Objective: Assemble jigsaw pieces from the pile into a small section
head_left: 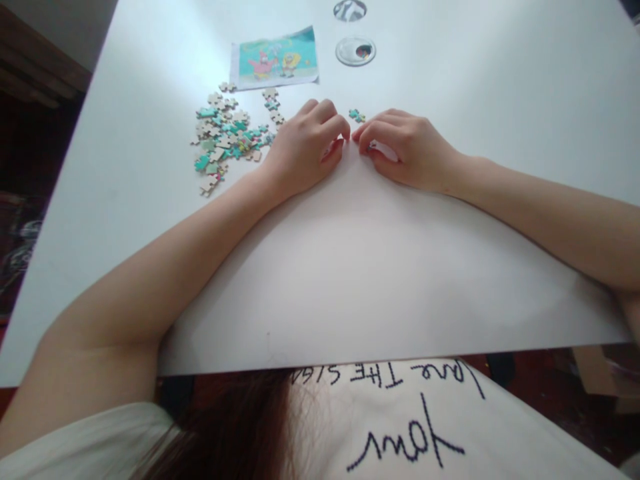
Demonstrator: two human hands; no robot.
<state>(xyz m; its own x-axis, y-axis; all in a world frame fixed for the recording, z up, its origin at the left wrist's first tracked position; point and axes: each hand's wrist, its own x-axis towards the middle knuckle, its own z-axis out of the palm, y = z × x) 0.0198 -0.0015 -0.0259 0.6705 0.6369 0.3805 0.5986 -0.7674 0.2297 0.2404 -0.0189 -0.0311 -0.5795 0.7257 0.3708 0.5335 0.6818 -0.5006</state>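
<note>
My left hand [313, 140] rests on the white table with its fingers curled and thumb bent in towards them; whatever they hold, if anything, is hidden. Close by, fingertips almost meeting it, my right hand [405, 143] is closed in a pinch. A bit of a small puzzle piece [371, 145] shows between its thumb and fingers. Just beyond the right fingertips lie a few joined-looking teal and yellow puzzle pieces [357, 115]. To the left of my left hand spreads a loose pile of puzzle pieces [220, 137], some teal side up, others showing plain backs.
A printed cartoon picture [277, 60] lies behind the pile. Right of it sits a round tin or lid [355, 51] with a dark, colourful spot, and another round shiny item [350, 10] is farther back. The white table's [380, 287] near edge runs along my body.
</note>
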